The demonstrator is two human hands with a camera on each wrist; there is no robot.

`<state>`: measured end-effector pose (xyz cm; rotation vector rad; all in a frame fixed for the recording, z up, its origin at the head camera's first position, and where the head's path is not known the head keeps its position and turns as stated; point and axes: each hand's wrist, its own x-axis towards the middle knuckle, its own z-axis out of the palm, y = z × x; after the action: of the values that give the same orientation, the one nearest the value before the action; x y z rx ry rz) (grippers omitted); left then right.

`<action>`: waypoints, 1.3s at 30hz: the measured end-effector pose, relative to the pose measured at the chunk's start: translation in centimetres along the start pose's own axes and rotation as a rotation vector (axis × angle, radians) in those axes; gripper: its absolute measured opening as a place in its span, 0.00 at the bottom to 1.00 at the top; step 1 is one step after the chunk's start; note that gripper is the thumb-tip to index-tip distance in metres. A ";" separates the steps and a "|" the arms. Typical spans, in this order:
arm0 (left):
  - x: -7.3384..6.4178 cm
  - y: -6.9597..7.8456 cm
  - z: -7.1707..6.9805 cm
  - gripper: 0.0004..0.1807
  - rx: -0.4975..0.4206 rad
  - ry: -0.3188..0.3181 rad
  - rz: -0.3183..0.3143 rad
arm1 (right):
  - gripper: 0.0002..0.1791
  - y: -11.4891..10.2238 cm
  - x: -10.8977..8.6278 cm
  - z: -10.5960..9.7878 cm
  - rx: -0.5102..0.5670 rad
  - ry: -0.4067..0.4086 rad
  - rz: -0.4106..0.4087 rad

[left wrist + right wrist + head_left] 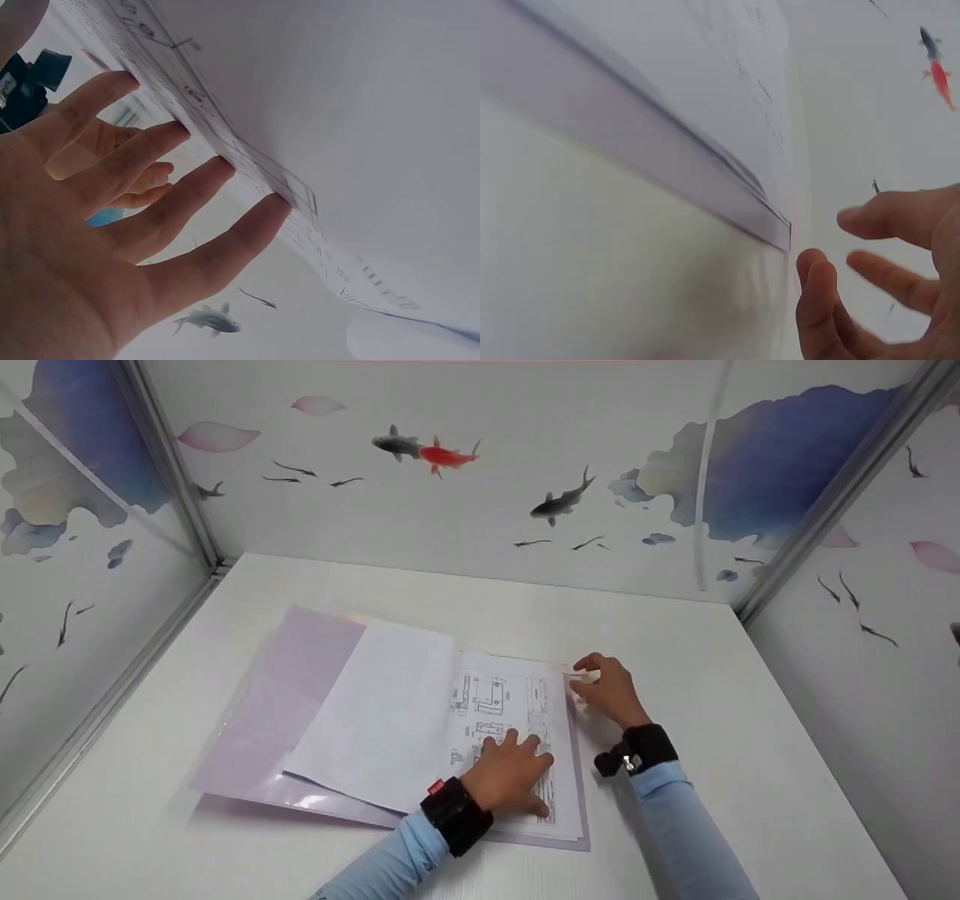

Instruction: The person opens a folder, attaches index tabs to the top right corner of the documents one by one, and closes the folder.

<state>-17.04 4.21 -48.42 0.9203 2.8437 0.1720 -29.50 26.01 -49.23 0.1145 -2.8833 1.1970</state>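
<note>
A document folder with a pale purple cover (pixel 300 667) lies open on the table. On its left side a blank white sheet (pixel 382 697) is turned over; on the right is a page with a technical drawing (pixel 547 720). My left hand (pixel 510 776) rests on that drawing, fingers spread, and in the left wrist view the fingertips of this hand (pixel 90 240) touch the paper. Beside the page's upper right corner is my right hand (pixel 613 690). Its thumb and bent fingers stand apart in the right wrist view, where the hand (pixel 896 279) holds nothing.
The white table (pixel 750 780) reaches to panels at the back and both sides. Fish and petals decorate the back panel (pixel 480 517). Metal posts (pixel 832 487) stand at the corners. A black wrist strap (pixel 651 748) with a small camera is on the right arm.
</note>
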 end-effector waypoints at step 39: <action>-3.0 -1.8 -0.5 0.41 0.037 0.013 0.113 | 0.46 -1.6 -8.2 1.5 -0.284 -0.425 -0.349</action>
<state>-15.68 0.97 -47.92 1.0926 2.8171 0.1385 -21.14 24.35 -49.47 0.9239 -3.1478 0.7684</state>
